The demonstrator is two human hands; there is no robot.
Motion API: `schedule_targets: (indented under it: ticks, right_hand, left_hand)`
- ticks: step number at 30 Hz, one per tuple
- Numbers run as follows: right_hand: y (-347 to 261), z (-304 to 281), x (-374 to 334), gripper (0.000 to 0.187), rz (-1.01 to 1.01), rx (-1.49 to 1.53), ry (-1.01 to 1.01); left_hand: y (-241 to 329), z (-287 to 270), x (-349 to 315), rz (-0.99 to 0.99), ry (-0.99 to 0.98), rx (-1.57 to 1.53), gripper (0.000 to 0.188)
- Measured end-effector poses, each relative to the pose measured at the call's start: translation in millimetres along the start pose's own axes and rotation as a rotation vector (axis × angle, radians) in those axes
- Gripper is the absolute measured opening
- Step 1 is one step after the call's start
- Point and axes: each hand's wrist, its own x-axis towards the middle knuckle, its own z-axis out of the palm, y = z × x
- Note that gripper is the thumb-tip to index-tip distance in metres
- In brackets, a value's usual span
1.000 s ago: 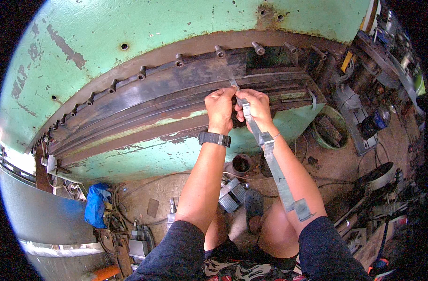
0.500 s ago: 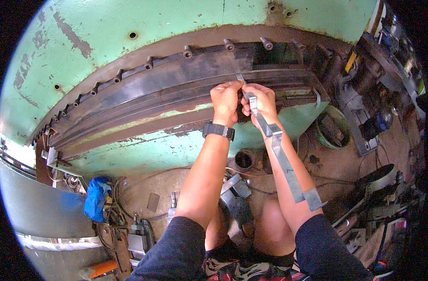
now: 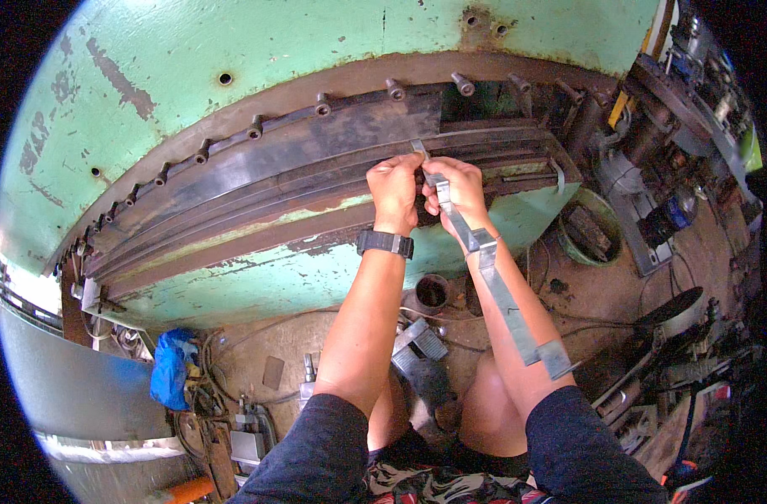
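Both hands, left hand point(image 3: 394, 181) and right hand point(image 3: 459, 189), clamp the bent metal strip point(image 3: 492, 281) at the press slot point(image 3: 450, 151). Risk: fingers near slot could be pinched if strip slips.

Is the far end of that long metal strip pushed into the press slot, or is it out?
In. The metal strip runs up along the right forearm, and its far tip sits in the dark slot, pinched by the left hand and right hand.

Person wears dark navy short sleeves point(image 3: 324, 454), a black wristwatch point(image 3: 385, 244) on the left wrist, and patterned shorts point(image 3: 450, 485).
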Motion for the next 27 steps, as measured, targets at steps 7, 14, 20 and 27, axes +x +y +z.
schedule_targets:
  ticks: [7,14,20,27]
  right_hand:
    - [-7.5,0.1,-0.2,0.014,0.012,-0.026,0.0]
    - [-3.0,0.5,1.2,0.015,0.008,0.0,0.006]
    - [-1.0,1.4,0.2,0.015,-0.01,0.01,-0.036]
    - [0.6,-2.8,2.5,0.015,-0.016,0.031,-0.026]
  left_hand:
    - [2.1,2.7,-0.1,0.034,0.01,-0.018,0.017]
    - [0.9,3.8,-3.4,0.015,0.044,-0.017,0.018]
    - [-3.3,-2.6,3.3,0.062,0.013,0.006,0.021]
    - [-3.5,0.6,0.7,0.045,0.02,0.017,0.025]
